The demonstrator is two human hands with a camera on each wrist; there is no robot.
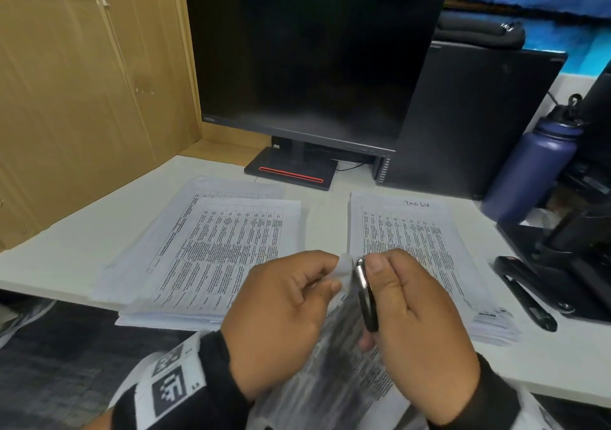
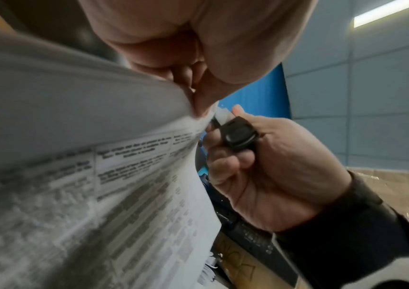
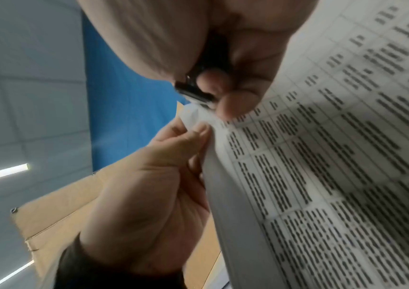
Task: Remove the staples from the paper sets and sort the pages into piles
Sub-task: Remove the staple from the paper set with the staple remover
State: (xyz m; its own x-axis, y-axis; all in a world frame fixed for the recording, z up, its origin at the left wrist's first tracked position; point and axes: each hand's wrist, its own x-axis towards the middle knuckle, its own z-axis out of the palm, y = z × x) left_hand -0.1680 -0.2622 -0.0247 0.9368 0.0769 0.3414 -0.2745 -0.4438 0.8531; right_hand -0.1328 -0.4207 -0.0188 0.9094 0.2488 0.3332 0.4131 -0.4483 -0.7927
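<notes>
The step in hand looks like the staple pull itself. The left hand (image 1: 284, 310) pinches the top corner of a stapled set of white printed pages (image 1: 334, 380), held up off the desk between the person and the desk edge, thumb and fingers curled tight on the paper. The right hand (image 1: 406, 324) is closed round a small black staple remover with a bright metal edge (image 1: 365, 294), its tip right at that pinched corner. The staple cannot be made out in any view, so whether it is out is unclear.

On the white desk (image 1: 82, 248) two piles of loose printed sheets wait: a left pile (image 1: 211, 251) and a right pile (image 1: 410, 231), apart from each other. A black stapler (image 1: 525, 294) lies just beside the right pile.

Next likely calls for a steady pull away from the corner while the left pinch resists, then peeling the pages apart to the piles
</notes>
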